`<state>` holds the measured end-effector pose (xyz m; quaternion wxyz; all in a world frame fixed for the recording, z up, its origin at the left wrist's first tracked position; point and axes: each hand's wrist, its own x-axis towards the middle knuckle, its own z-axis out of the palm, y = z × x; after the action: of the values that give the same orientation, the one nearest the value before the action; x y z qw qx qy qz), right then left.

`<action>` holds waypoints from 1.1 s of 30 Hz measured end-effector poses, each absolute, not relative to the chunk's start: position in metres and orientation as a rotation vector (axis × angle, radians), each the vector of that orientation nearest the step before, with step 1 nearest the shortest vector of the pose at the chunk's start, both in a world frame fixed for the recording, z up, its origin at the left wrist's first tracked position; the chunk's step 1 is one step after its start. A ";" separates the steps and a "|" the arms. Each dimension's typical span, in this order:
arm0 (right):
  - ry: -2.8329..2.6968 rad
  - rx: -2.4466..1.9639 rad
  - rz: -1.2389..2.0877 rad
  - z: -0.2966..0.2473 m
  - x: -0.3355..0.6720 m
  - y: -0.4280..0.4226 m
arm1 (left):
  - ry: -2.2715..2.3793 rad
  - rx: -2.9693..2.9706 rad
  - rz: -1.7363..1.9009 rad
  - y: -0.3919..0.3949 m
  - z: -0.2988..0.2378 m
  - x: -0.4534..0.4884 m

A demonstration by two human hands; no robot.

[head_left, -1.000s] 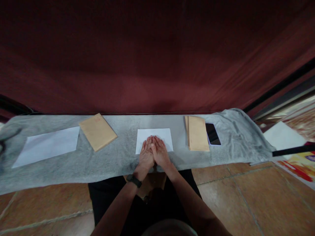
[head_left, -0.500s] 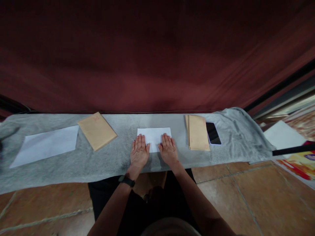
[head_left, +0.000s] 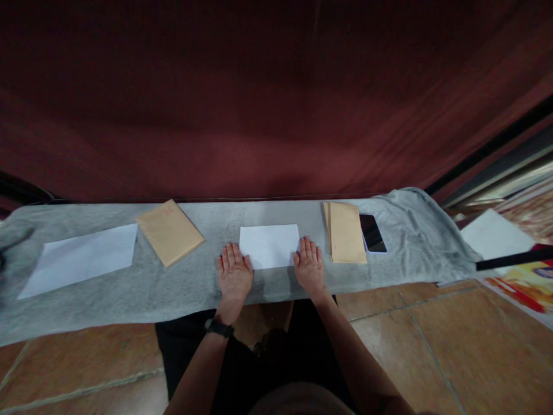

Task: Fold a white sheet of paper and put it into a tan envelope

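Note:
A white sheet of paper (head_left: pixel 269 246), apparently folded to a small rectangle, lies flat before me on the grey cloth. My left hand (head_left: pixel 235 271) rests palm down at its left edge, fingers stretched out and thumb close to the paper's lower left corner. At the right edge, my right hand (head_left: pixel 309 266) lies flat in the same way, its thumb by the lower right corner. Neither hand holds anything. A brown envelope (head_left: pixel 170 232) sits slantwise to the left. Several brown envelopes (head_left: pixel 348 233) are stacked to the right of my right hand.
The grey cloth (head_left: pixel 173 294) covers a long narrow table. A larger white sheet (head_left: pixel 86 258) lies at the far left. Beside the stacked envelopes is a phone (head_left: pixel 372 233). A dark red curtain (head_left: pixel 259 144) hangs behind the table; papers and a colourful print (head_left: pixel 527 282) are at the right.
Both hands have slid outward off the white paper, the left hand to the left and the right hand to the right. The paper now shows uncovered.

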<state>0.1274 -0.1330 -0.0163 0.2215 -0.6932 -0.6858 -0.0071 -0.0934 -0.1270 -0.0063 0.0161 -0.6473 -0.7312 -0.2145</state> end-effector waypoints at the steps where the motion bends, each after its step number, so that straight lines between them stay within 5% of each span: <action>1: -1.869 -1.933 -0.017 -0.015 0.127 -0.133 | -2.265 -2.003 -0.674 -0.127 -0.004 -0.092; 12: -2.127 -1.642 0.358 0.005 0.067 -0.082 | -1.921 -2.604 -0.474 -0.080 -0.003 -0.049; 33: -1.963 -1.864 0.134 -0.019 0.089 -0.067 | -2.184 -2.237 -0.556 -0.068 -0.011 -0.076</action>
<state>0.0890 -0.0674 -0.0186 0.2142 -0.6718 -0.7074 0.0482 -0.0758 -0.0678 -0.0110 -0.0166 -0.7044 -0.6877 -0.1751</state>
